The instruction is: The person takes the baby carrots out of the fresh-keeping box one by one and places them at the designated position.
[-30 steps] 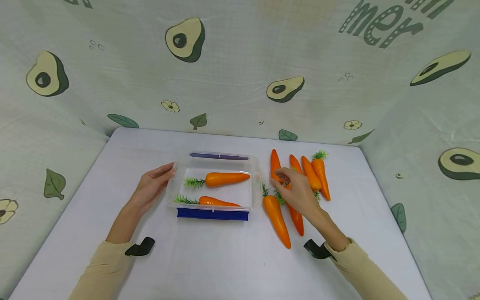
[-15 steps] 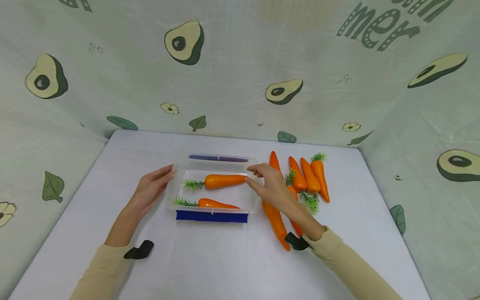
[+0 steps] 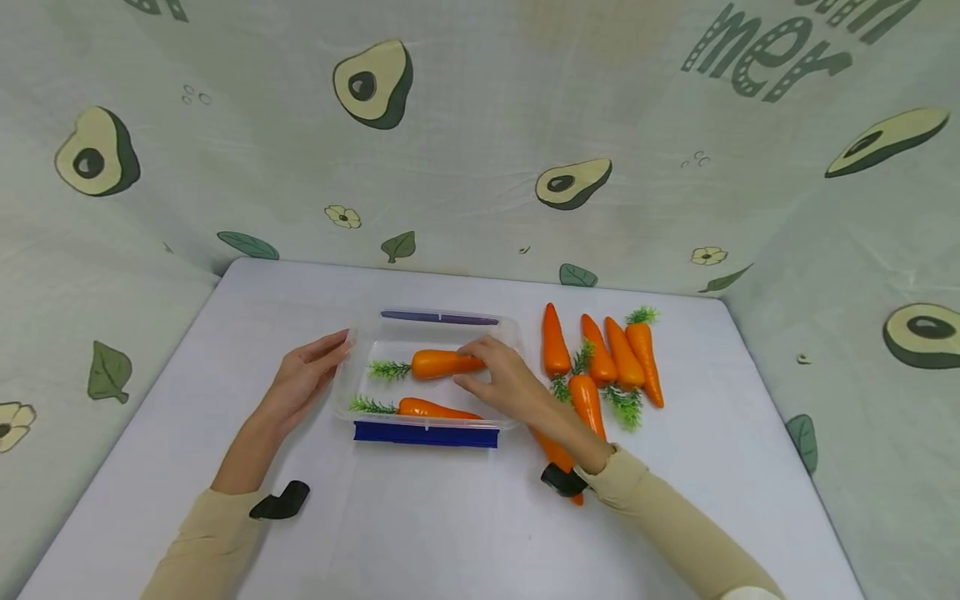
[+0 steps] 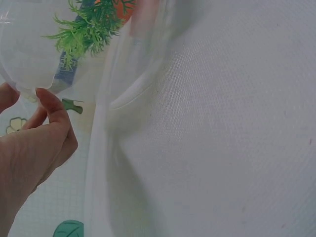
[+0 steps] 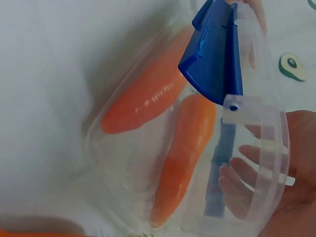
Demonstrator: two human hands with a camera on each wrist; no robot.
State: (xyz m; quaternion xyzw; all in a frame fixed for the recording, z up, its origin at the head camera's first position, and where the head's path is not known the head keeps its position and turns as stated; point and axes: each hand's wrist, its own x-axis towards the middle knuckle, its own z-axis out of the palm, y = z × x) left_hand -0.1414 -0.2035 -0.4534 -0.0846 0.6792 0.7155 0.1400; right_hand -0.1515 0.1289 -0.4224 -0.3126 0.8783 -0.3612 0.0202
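Observation:
A clear plastic food box (image 3: 348, 387) with blue side latches stands on the table, holding two orange toy carrots with green tops. My left hand (image 3: 303, 379) pinches the box's left rim between thumb and fingers; the left wrist view shows this hand (image 4: 42, 133) at the corner. In the head view my right hand (image 3: 506, 383) is over the box's right half, thumb and fingers parted on either side of the far carrot's (image 3: 435, 363) narrow end. In the right wrist view its fingers (image 5: 237, 190) are spread, apart from that carrot. The near carrot (image 3: 431, 408) lies along the front wall.
Right of the box lie several more toy carrots (image 3: 622, 354), some beneath the right forearm in the head view. A blue latch flap (image 3: 425, 434) hangs out at the box's front. Behind the white table (image 3: 420, 525) rises a cloth with printed avocados (image 3: 372, 83).
My right hand has moved left from the loose carrots to over the box, uncovering several of them. The left hand stays on the rim, and the two carrots inside keep their places.

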